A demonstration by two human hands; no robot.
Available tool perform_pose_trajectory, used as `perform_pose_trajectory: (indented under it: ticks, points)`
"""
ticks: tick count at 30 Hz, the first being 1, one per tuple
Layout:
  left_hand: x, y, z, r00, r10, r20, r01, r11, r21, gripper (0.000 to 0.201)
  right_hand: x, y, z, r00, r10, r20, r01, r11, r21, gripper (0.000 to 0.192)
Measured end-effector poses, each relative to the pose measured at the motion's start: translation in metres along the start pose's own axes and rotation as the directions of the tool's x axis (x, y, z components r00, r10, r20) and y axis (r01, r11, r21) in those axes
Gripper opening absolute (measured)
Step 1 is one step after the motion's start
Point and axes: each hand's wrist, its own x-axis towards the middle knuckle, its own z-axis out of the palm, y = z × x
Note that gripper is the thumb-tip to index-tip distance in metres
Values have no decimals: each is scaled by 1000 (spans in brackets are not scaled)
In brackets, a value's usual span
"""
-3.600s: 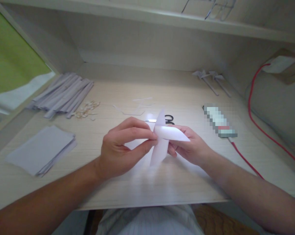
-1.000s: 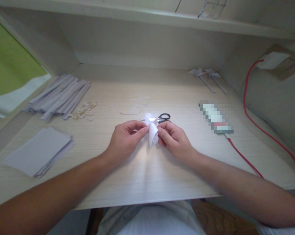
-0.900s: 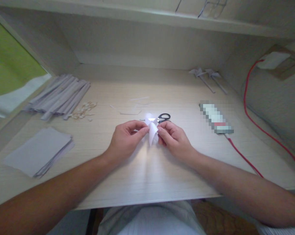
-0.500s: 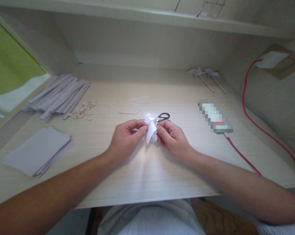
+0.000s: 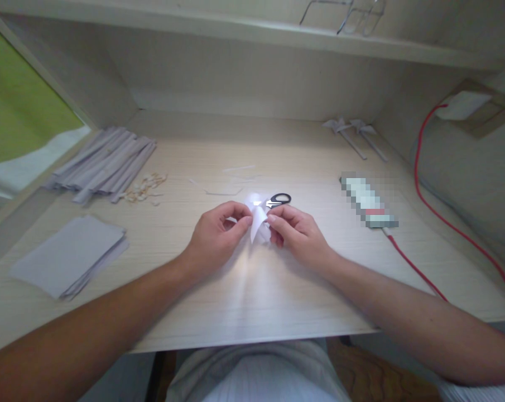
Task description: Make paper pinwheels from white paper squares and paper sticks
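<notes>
The left hand and right hand both pinch the small folded paper between their fingertips. A hard tug could rip it or make it slip out.

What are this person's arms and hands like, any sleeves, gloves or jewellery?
Both forearms are bare, with no gloves. The left hand and right hand show no rings or watch. A pale sleeve edge peeks in by the right arm at the lower right corner.
</notes>
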Motion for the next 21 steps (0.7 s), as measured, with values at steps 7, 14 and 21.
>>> perform_pose_trajectory:
  ticks: [7,14,21]
  points:
    - [0,2,0,999,4,32,-4,1000,-15,12,1,-3,-3,1000,-11,-4,11,1000,-2,16]
    - [-1,7,1,1000,12,25,-12,1000,-5,8,1,-5,-5,1000,-17,26,18,999,-42,15]
    - [-2,10,-3,997,71,13,-72,989,128,4,0,-9,-5,998,-32,50,35,997,-65,19]
